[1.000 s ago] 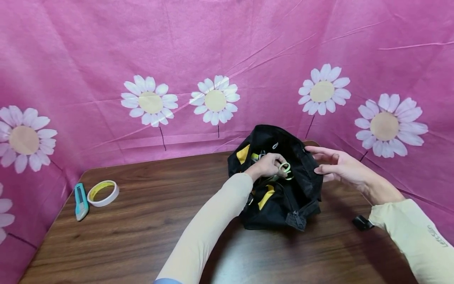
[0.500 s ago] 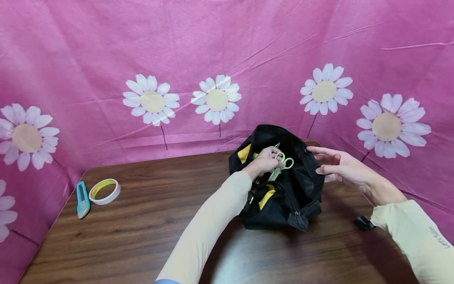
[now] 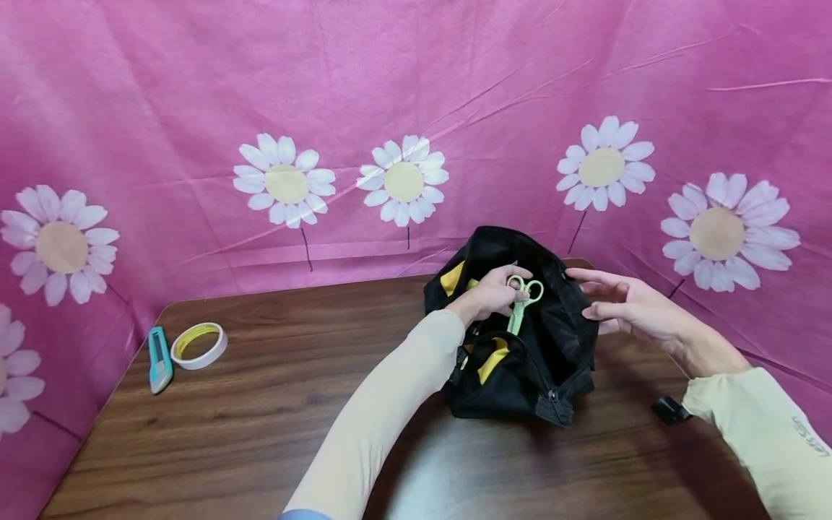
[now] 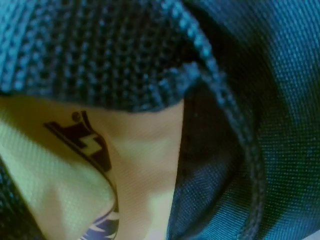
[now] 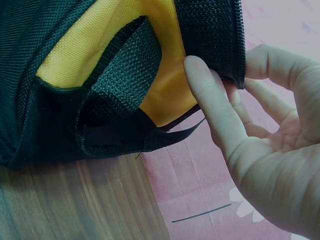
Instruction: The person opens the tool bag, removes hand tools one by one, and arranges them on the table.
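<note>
On the right part of the table stands a black bag [image 3: 497,397] with yellow patches, its zippered mouth spread wide. My left hand [image 3: 490,295] is inside the mouth and pinches a pair of pale green scissors [image 3: 516,318] by the handles, blades pointing down. My right hand [image 3: 633,310] holds the bag's right edge; in the right wrist view its thumb [image 5: 207,90] presses one side of the zippered edge, with fingers on the other. Only close-up bag fabric [image 4: 285,125] fills the left wrist view. Other contents of the bag are mostly hidden.
A teal utility knife [image 3: 159,359] and a roll of tape [image 3: 211,352] lie side by side at the table's left end. Pink cloth [image 3: 364,87] with daisies hangs behind the wooden table [image 3: 279,375] and along its sides.
My left hand has drawn the scissors up from deeper in the bag, so handles and blades show more, now hanging more upright. The right hand keeps its hold. The head view has shifted slightly.
</note>
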A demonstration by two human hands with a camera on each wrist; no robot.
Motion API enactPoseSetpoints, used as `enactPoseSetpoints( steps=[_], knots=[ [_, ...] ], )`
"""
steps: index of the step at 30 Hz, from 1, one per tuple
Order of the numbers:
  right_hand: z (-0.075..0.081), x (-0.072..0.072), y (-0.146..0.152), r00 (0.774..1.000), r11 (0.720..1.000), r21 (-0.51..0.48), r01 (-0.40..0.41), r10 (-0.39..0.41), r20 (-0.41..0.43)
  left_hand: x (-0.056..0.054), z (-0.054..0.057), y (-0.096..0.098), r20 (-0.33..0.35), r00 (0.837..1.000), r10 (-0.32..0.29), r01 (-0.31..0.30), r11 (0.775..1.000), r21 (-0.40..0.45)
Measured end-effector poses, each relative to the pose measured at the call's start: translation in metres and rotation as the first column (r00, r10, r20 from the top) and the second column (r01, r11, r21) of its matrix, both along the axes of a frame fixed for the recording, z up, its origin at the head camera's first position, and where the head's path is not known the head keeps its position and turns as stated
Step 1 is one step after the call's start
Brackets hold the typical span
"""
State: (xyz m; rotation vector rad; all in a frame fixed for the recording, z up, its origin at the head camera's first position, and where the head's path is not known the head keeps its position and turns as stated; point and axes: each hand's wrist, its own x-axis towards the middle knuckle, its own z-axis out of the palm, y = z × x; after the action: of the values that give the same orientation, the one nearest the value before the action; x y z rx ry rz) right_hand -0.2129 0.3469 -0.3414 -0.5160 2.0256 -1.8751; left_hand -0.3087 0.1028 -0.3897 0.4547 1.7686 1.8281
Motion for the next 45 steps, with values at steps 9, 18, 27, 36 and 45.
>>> enactPoseSetpoints(
  steps=[9, 18, 27, 36, 45],
  knots=[
    [-0.001, -0.002, -0.001, 1.0, 1.0, 0.021, -0.006, 0.006, -0.002, 0.001, 0.004, -0.003, 0.064, 0.998, -0.022, 0.023, 1.0, -0.01],
    [0.002, -0.002, -0.004, 1.0, 0.999, 0.052, -0.008, 0.009, -0.016, 0.005, 0.027, -0.007, -0.006, 1.0, 0.019, -0.019, 1.0, 0.023],
    [0.003, -0.003, -0.007, 1.0, 0.999, 0.049, -0.007, 0.008, -0.006, 0.008, 0.071, -0.018, 0.003, 0.998, 0.059, -0.059, 0.994, 0.093],
    [0.005, -0.002, -0.002, 1.0, 0.998, 0.067, 0.014, -0.014, -0.002, 0.018, 0.104, -0.039, -0.002, 0.999, 0.035, -0.034, 0.987, 0.156],
    [0.001, -0.004, 0.0, 1.0, 0.999, 0.041, 0.003, -0.004, 0.013, 0.028, 0.111, -0.099, -0.144, 0.987, -0.074, 0.076, 0.997, 0.008]
  ],
)
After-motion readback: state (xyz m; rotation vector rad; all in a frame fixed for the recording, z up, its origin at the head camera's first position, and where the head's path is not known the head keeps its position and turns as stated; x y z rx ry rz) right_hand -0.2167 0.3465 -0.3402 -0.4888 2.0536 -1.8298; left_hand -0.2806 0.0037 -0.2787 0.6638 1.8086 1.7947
